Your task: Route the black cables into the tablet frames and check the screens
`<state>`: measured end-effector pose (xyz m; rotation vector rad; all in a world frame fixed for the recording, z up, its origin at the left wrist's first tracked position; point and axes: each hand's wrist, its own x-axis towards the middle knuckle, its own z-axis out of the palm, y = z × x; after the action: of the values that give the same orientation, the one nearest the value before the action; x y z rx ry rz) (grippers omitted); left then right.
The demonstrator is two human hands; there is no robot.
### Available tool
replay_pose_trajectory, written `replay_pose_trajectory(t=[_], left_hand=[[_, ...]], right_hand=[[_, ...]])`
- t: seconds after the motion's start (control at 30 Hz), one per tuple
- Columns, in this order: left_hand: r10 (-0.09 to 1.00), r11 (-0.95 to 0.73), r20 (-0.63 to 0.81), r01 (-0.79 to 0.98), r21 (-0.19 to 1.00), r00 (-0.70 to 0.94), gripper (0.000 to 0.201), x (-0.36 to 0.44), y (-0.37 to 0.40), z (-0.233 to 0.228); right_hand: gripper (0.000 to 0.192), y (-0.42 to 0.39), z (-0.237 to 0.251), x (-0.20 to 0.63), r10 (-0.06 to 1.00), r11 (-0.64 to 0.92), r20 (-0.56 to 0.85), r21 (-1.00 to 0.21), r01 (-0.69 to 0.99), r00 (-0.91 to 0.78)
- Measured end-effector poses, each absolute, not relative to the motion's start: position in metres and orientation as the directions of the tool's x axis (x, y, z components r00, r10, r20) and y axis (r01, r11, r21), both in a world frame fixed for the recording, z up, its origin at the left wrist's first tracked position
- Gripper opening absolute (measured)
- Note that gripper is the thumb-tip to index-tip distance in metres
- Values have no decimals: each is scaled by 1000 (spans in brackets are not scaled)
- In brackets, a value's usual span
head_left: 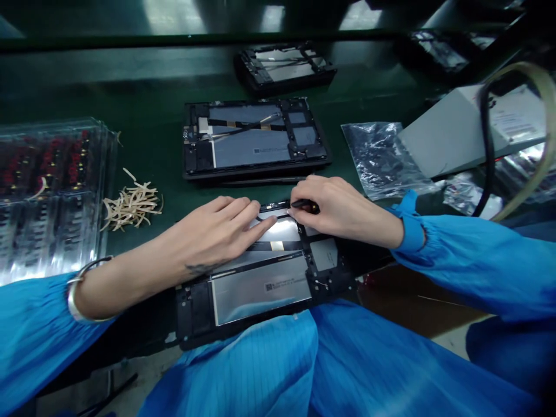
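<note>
An opened tablet [260,286] with silver battery cells lies at the near edge of the green bench, partly over my lap. My left hand [217,231] rests flat on its upper left part, fingers stretched toward the middle. My right hand [343,205] is curled at the tablet's top edge, pinching a small dark tool [304,204] whose tip meets my left fingertips. Both wrists come out of blue sleeves, and the left wrist wears a metal bracelet [76,289].
A second opened tablet [254,139] lies just beyond, a third [284,66] farther back. Stacked clear trays of small parts [47,191] stand left, beside a heap of tan strips [130,205]. Plastic bags [382,156], a grey box [456,130] and a cable [486,150] sit right.
</note>
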<state>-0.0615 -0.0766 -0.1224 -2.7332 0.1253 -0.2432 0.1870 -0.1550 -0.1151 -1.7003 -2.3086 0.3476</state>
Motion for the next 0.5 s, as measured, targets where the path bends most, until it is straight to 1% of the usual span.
replay_pose_trajectory(t=[0.07, 0.1, 0.13, 0.17, 0.2, 0.23, 0.27, 0.33, 0.4, 0.43, 0.5], left_hand=[[-95, -923, 128, -39, -384, 987, 47, -51, -77, -118], [-86, -926, 117, -36, -377, 989, 47, -47, -77, -117], [-85, -930, 101, -43, -365, 991, 47, -42, -76, -115], [-83, -938, 83, -49, -344, 993, 48, -39, -73, -115], [-71, -950, 68, -47, -310, 995, 49, -36, -70, -115], [-44, -967, 56, -29, -255, 997, 49, -34, -66, -116], [-1, -984, 51, 8, -176, 999, 47, -32, -60, -118], [101, -994, 59, 98, 45, 993, 39, -29, -48, -122], [182, -948, 48, 162, 275, 982, 33, -26, -36, -125], [217, -910, 15, 197, 365, 976, 32, -24, -32, -124], [285, -830, -90, 293, 476, 954, 32, -22, -27, -119]], right_hand=[[8, -168, -111, 183, 920, 352, 315, -409, 842, -231], [10, -178, -109, 178, 888, 385, 428, -492, 781, -168], [15, -190, -107, 171, 861, 423, 499, -599, 680, -96], [21, -203, -107, 162, 856, 447, 516, -707, 547, -32], [31, -216, -109, 151, 872, 454, 489, -808, 375, -3], [42, -229, -112, 140, 886, 450, 463, -858, 248, -8], [52, -240, -118, 129, 906, 419, 422, -889, 187, -25], [64, -255, -132, 109, 932, 364, 361, -922, 131, -47], [65, -260, -147, 97, 936, 353, 352, -931, 98, -23], [63, -260, -152, 94, 929, 368, 369, -926, 78, 0], [58, -258, -160, 91, 903, 426, 429, -902, 73, 36]])
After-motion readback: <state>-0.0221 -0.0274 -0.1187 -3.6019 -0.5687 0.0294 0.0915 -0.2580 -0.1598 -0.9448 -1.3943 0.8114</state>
